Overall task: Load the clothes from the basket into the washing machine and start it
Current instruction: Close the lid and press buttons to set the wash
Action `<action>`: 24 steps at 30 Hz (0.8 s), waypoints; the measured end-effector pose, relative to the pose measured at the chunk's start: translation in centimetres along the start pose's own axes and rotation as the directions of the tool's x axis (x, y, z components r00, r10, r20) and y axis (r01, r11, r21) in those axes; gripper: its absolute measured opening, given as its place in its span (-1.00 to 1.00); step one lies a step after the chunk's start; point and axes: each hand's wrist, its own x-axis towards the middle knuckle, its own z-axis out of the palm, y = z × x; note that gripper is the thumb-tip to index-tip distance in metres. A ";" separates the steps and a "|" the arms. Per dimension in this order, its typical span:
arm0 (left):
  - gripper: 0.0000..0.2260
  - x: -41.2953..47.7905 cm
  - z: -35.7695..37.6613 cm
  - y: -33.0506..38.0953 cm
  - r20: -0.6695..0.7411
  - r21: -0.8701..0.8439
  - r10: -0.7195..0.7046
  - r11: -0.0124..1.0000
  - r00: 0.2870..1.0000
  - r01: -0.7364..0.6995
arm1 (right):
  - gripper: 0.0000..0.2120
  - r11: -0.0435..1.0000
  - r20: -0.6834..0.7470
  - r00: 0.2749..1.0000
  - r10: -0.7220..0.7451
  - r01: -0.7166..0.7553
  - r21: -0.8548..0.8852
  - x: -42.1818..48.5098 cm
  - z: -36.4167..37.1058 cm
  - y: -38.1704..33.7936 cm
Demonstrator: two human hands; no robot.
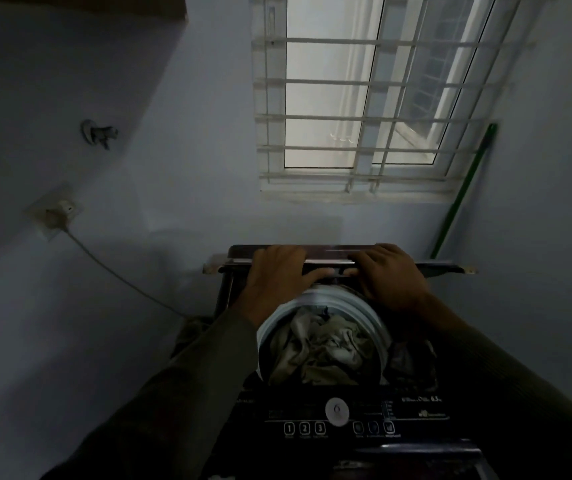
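Both arms reach straight forward. Left hand (277,271) and right hand (390,277) sit side by side, palms down, fingers curled over the lid (333,251) edge, thumbs pointing at each other.

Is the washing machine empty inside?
No, crumpled clothes fill the drum while the left hand and right hand grip the raised lid.
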 end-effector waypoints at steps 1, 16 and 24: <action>-0.24 -0.4 0.2 0.1 0.061 -0.007 -0.009 1.000 0.998 0.010 | -0.78 1.000 -0.010 1.000 -0.022 0.022 0.014 -0.7 0.2 -0.1; -0.11 -6.2 2.0 1.7 0.485 -0.158 -0.050 0.977 0.873 0.144 | -0.20 0.954 0.437 0.900 -0.001 -0.131 0.271 -6.7 1.2 -2.5; 0.02 -8.3 3.9 2.1 0.579 -0.111 -0.045 0.985 0.814 0.133 | 0.05 0.943 0.679 0.732 0.057 -0.263 0.203 -8.1 2.2 -3.0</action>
